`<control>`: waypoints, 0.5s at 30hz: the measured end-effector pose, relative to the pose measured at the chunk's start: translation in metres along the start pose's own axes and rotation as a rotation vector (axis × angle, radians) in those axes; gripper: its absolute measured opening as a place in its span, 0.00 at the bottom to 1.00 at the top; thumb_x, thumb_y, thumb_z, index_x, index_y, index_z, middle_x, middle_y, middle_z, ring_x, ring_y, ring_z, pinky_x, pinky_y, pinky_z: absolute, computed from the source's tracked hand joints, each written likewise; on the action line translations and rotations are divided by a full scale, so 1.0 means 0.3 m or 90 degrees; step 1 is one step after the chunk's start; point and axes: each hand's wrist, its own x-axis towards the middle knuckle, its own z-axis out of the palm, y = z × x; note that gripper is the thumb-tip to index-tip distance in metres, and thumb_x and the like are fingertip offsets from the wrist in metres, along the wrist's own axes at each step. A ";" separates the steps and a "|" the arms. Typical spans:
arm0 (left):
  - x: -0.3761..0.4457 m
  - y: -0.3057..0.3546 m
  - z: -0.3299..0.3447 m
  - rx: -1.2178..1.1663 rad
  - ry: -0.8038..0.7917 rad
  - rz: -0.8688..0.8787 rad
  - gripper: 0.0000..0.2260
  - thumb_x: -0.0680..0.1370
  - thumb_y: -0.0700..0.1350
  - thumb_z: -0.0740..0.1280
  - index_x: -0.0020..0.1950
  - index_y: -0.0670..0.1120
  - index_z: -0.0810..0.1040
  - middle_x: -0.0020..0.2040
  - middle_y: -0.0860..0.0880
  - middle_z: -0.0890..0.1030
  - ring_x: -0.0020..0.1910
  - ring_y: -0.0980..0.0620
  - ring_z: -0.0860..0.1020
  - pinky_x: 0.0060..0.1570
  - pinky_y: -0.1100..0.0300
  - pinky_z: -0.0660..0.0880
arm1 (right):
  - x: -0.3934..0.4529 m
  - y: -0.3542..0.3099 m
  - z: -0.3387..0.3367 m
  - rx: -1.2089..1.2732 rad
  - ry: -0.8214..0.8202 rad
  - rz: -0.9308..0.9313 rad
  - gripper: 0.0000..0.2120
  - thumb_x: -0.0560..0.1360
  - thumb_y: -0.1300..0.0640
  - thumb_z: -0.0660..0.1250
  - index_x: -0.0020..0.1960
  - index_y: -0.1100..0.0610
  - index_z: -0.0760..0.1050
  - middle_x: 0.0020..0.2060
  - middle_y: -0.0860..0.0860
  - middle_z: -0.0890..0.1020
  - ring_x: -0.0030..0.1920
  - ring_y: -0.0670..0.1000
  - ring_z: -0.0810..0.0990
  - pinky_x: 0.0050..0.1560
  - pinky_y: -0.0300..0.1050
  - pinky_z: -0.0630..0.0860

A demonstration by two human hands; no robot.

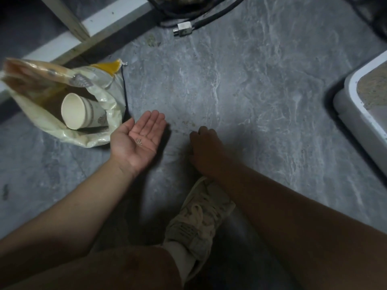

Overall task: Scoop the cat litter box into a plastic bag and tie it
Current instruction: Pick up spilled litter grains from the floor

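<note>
Head view, item one: left hand (139,141), at 9 o'clock of frame centre, palm up, grip spread flat, a few litter grains (139,141) lying loose on the palm. Item two: right hand (206,149), just past centre toward 6 o'clock, back upward and in shadow, fingertips down on the floor (261,91); fingers seem bent toward scattered specks, but whether the grip pinches anything cannot be told. Item three: plastic bag (104,95), at 10 o'clock, mouth open and slumped toward the left hand, nearly touching its thumb side; a paper cup (80,110) lies tipped inside. Item four: litter box (354,114), at 3 o'clock, only a white corner and a patch of litter showing, well apart from both hands. Step judged: tidying spilt grains off the floor by hand, bag not yet tied. Next move likely calls for tipping the palm over the bag mouth, keeping it level until over the rim. Open room: bare floor between hands and box; shoe (201,214) close under the right wrist; cable and plug (184,29) at 12 o'clock, clear of reach.
</note>
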 end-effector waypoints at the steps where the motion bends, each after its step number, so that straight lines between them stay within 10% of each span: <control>1: -0.001 0.002 -0.006 0.003 0.001 -0.001 0.19 0.85 0.46 0.54 0.60 0.35 0.79 0.56 0.36 0.85 0.54 0.38 0.85 0.54 0.45 0.82 | 0.004 -0.013 0.003 0.005 -0.007 0.002 0.16 0.78 0.60 0.64 0.64 0.60 0.71 0.59 0.58 0.72 0.59 0.59 0.71 0.54 0.51 0.71; 15: 0.001 -0.044 -0.026 0.031 0.011 -0.033 0.20 0.85 0.47 0.54 0.57 0.35 0.80 0.55 0.36 0.85 0.52 0.38 0.85 0.51 0.44 0.83 | 0.033 -0.064 0.012 0.013 -0.051 -0.017 0.15 0.82 0.61 0.54 0.63 0.61 0.75 0.62 0.59 0.76 0.63 0.60 0.73 0.62 0.52 0.71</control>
